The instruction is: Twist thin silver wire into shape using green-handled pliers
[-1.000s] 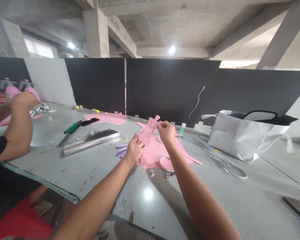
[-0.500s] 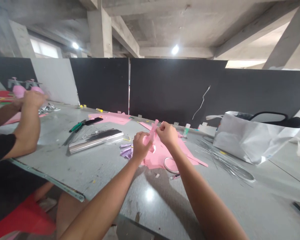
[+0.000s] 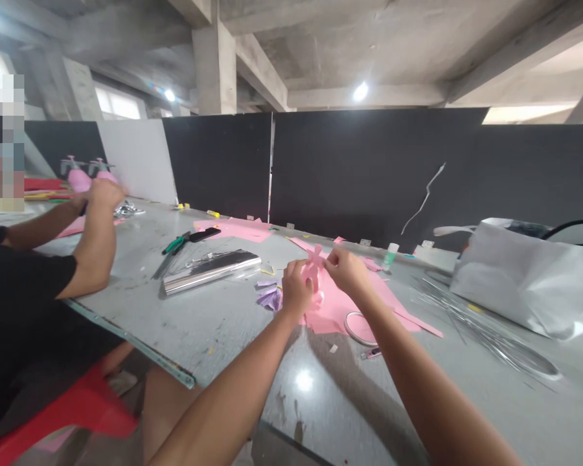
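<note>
My left hand [image 3: 297, 288] has its fingers closed on a cut, curled piece of pink paper [image 3: 315, 259] held above the table. At the right side of that piece, my right hand [image 3: 344, 268] pinches its edge. Flat pink sheets [image 3: 337, 304] lie beneath both hands. A roll of white tape [image 3: 362, 328] sits on them near my right forearm, with a small cutter [image 3: 370, 354] just in front. Purple folded paper [image 3: 270, 296] rests left of my left hand.
On the grey table [image 3: 233, 330] are a silver stack [image 3: 211, 272], green-handled pliers [image 3: 175, 244], a glue stick [image 3: 391, 255], wires [image 3: 495, 333] and a white bag [image 3: 519, 278]. Another person's arm [image 3: 94, 239] is at the left, before a dark partition [image 3: 350, 175].
The whole view has swung left, so things appear further right. The pink piece now shows more spread, petal-like ends between my hands, which stay on it.
</note>
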`<state>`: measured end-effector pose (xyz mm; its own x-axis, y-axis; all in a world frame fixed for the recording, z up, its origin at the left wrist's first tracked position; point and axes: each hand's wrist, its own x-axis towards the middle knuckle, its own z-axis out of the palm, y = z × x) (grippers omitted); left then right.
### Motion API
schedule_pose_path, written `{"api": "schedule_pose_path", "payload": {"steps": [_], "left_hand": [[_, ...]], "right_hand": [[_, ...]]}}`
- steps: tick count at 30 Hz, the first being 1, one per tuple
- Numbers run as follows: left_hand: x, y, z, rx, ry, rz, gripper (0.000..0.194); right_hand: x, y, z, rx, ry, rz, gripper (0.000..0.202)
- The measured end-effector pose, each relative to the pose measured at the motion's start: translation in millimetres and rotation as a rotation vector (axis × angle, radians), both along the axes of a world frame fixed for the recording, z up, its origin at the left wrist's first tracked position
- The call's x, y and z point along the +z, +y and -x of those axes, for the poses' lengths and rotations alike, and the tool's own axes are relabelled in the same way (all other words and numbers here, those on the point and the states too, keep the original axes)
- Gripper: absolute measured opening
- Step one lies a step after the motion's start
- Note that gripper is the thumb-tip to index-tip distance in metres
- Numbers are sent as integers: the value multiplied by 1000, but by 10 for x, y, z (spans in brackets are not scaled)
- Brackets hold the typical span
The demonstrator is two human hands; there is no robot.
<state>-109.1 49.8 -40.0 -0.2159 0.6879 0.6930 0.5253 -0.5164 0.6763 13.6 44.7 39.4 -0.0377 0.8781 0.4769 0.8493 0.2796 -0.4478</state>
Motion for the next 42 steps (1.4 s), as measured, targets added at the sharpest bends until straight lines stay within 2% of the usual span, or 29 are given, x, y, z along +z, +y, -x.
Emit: {"api": "schedule_pose_path", "payload": {"steps": [3,6,10,14,19,21,24,27,29,31,34,36,38,40,42], "left_hand": [[19,23,13,32,-125,2,39],[27,59,39,50,-257,2,41],[28,86,55,-24,-341,28,39],[33,84,42,-123,-319,30,34],[21,96,32,-134,-234,6,39],[28,108,35,-126,-221,-10,38],[70,107,45,-113,-222,-4,27],[134,68,57,-78,-257,41,13],[166,29,53,-86,-257,44,6],[173,-7,31,-136,-248,29,10],[141,-44,-37,-303,-239,15,16],[110,-66,-90,-421,-202,4,20],[91,-89,-131,-478,-145,-15,18],[94,-103,-146,-440,-123,-38,10],[115,-93,-129,-336,-177,-52,4]], "right_hand": [[-79,75,-28,70,73,-79,10],[-137,159,-105,121,206,-56,12],[-203,249,-216,220,418,36,18],[-227,282,-262,275,521,116,17],[-160,242,-272,271,444,136,11],[-119,214,-270,315,384,146,12],[-73,185,-252,371,321,153,10],[-69,188,-216,305,342,113,5],[-90,201,-187,291,406,94,19],[-116,213,-163,342,464,121,30],[-143,225,-161,394,457,154,27],[-150,236,-189,370,423,103,26],[-150,250,-231,362,404,50,28],[-149,267,-274,342,388,20,31],[-146,283,-308,285,375,-14,33]]}}
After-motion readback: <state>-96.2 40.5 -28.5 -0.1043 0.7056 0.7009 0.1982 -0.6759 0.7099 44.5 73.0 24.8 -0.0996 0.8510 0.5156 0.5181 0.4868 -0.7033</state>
